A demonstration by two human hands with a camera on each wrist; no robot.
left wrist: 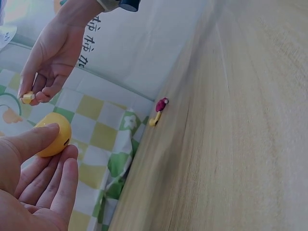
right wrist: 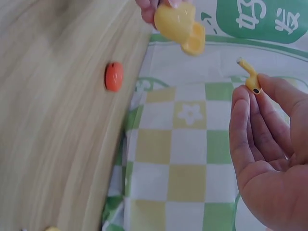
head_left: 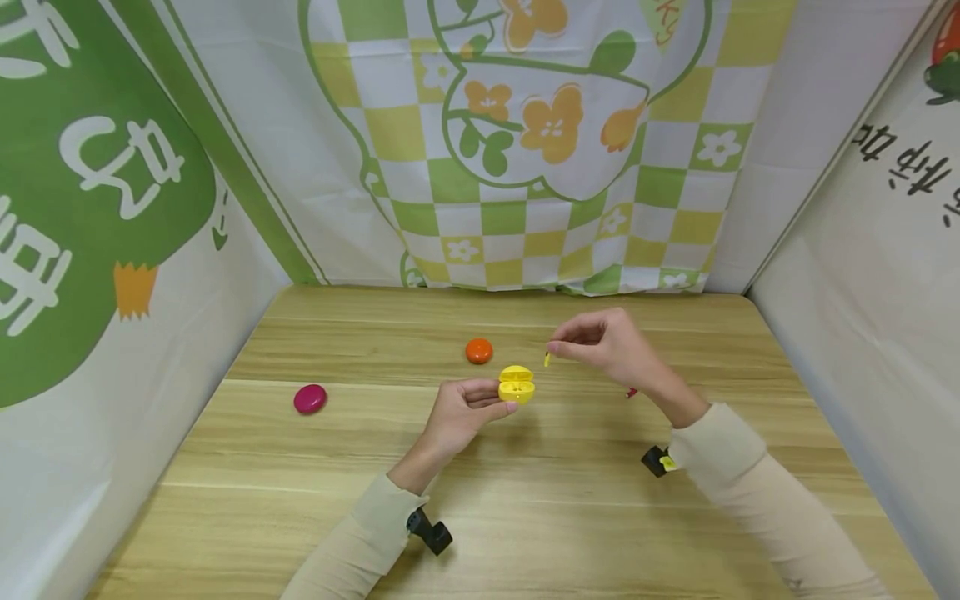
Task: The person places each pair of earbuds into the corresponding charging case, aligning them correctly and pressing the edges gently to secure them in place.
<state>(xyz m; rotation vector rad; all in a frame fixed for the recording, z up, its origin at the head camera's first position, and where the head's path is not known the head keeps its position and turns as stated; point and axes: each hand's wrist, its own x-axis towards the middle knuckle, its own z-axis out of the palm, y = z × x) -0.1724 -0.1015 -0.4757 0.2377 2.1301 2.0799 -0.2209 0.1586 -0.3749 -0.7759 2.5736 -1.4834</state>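
Note:
My left hand [head_left: 463,414] holds a yellow earbud charging case [head_left: 517,392] above the table, thumb on one side and fingers on the other. The case's lid stands raised, with its inside facing up in the head view. To the right of it, my right hand [head_left: 609,346] pinches a yellow earbud [right wrist: 251,79] between thumb and fingertips, stem pointing away from the palm. On the table beyond the hands lie a magenta earbud [left wrist: 161,104] and another yellow earbud [left wrist: 155,119], side by side.
A closed orange case [head_left: 479,351] sits on the wooden table [head_left: 570,517] just behind the yellow one. Farther left lies a closed magenta case [head_left: 310,399]. Printed cloth walls [head_left: 517,167] stand at the back and both sides.

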